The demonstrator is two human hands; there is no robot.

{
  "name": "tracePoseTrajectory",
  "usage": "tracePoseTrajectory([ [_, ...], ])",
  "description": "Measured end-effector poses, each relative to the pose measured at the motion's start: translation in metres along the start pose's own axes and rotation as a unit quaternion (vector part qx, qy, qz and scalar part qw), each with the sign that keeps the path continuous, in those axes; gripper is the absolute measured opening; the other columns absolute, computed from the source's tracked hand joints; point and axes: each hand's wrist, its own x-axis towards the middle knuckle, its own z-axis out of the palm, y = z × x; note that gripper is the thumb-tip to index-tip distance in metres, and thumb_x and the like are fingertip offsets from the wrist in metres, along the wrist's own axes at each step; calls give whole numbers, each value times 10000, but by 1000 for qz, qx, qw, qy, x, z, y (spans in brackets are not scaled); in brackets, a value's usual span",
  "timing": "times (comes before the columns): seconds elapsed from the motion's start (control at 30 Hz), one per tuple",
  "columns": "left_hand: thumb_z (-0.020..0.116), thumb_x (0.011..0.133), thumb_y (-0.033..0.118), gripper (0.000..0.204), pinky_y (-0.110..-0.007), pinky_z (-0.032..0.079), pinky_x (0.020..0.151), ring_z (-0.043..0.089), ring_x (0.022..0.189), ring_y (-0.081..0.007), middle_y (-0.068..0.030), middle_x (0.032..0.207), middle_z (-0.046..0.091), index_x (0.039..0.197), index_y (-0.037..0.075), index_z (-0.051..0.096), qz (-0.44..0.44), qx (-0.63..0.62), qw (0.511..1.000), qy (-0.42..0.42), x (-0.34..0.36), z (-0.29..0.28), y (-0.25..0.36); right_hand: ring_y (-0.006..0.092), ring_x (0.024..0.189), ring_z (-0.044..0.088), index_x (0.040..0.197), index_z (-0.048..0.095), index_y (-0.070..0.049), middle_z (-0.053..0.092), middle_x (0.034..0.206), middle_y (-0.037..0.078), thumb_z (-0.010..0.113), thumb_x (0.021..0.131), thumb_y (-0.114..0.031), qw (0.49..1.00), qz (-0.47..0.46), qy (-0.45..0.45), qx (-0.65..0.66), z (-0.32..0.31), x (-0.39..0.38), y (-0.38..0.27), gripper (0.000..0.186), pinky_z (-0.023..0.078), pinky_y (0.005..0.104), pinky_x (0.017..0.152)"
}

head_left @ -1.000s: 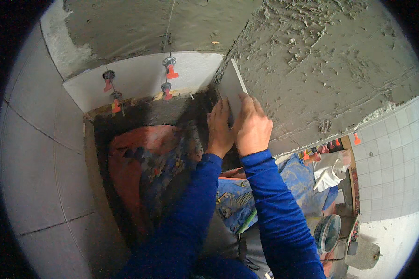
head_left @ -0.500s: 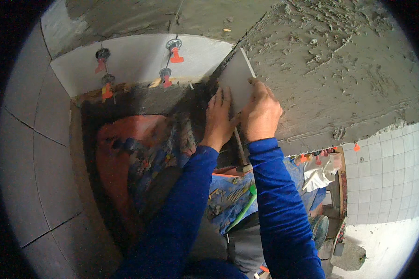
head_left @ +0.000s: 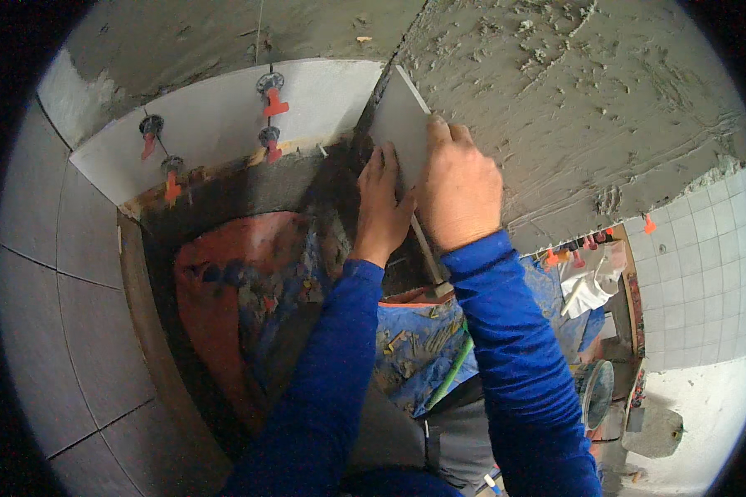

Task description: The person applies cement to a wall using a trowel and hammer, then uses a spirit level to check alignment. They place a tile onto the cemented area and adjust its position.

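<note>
A pale grey tile stands against the wall corner, beside a wall coated in rough grey mortar. My left hand holds the tile's lower end, fingers laid up along its face and the thumb apart on the other side. At the tile's right edge, my right hand is closed on it with bent knuckles; its fingertips are partly hidden. To the left, a row of white wall tile carries red levelling clips with dark round bases along its joints.
Below my hands, a stick-like handle leans near a dirty blue sheet. Reddish sheeting lies lower left. Large grey tiles cover the left wall. A bucket and small square tiles are at the right.
My view has shifted, so the tile and walls appear farther left. My right hand has turned slightly, its back now more toward me. Both hands stay on the tile.
</note>
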Motion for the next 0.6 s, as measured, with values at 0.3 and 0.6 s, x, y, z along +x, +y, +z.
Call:
tracePoseTrajectory([
  [0.3, 796, 880, 317, 939, -522, 301, 1219, 312, 1473, -501, -327, 1626, 286, 1604, -11, 295, -33, -98, 994, 17, -4, -31, 27, 404, 879, 726, 986, 713, -62, 687, 1044, 167, 644, 814, -50, 994, -65, -51, -74, -20, 20, 17, 186, 603, 491, 768],
  [0.6, 822, 849, 242, 835, -502, 343, 1200, 387, 1453, -465, -313, 1590, 379, 1543, -10, 432, -36, -101, 993, 41, -2, -25, 22, 381, 843, 746, 876, 736, -61, 699, 1042, 152, 654, 842, -103, 995, -63, -13, -74, -12, 17, 18, 98, 616, 463, 719],
])
